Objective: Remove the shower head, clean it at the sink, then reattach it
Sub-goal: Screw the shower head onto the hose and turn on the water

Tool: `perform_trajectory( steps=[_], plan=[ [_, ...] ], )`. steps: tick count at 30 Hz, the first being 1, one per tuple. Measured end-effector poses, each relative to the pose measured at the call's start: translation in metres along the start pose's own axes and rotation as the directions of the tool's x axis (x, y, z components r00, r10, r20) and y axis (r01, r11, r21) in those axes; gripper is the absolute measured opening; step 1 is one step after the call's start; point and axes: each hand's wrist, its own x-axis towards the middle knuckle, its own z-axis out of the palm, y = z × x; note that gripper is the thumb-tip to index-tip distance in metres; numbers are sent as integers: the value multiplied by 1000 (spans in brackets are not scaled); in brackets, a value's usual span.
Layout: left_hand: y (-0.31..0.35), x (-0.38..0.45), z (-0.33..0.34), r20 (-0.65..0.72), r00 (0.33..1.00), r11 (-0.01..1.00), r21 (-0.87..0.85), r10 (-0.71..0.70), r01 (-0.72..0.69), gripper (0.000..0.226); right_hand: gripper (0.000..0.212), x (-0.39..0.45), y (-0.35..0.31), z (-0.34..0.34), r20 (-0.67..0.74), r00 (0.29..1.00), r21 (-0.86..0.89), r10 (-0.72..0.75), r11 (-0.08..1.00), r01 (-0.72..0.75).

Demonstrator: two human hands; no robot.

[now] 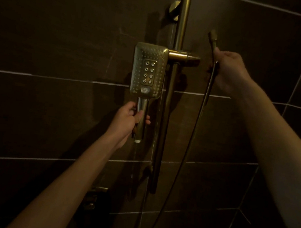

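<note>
Forearms: both of mine reach up from the bottom edge of the head view, bare, nearest the lens.
Left hand (pixel 128 119): I see it wrapped around the handle of the shower head (pixel 148 70), thumb across the front, fingers curled behind.
Shower head: rectangular, brass-toned, spray face toward me, upright, handle pointing down. Its lower end shows a pale stub with no hose on it. It sits just left of the riser rail (pixel 180 33), at the level of the slider bracket (pixel 185 57); I cannot tell whether it touches the bracket.
Right hand (pixel 227 70): clasped around the hose (pixel 197 119) just below the hose nut (pixel 213 35), which sticks up above my fingers, free of the shower head.
Hose: hangs from my right hand in a long curve down and left toward the bottom edge.
Wall (pixel 62 28): dark tiles with pale grout lines; dim light.
Lower left of rail: a brass fitting (pixel 95 197), too dark to identify.
</note>
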Motion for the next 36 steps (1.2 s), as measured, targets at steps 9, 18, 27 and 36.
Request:
perform_trajectory(
  steps=[9,18,27,36],
  plan=[
    [-19,-13,4,-15,1000,1000,-24,-18,17,28,32,-84,86,-4,154,975,32,159,986,-166],
    [-39,-43,13,36,999,998,-56,-25,27,30,26,-214,178,21,258,912,-75,320,947,-311],
    [-55,-56,28,58,998,993,-109,-35,42,29,15,-262,209,46,244,870,-88,428,903,-420],
    [-66,-61,35,64,997,985,-164,-44,54,26,19,-258,214,47,241,873,-88,424,905,-416]
  ],
)
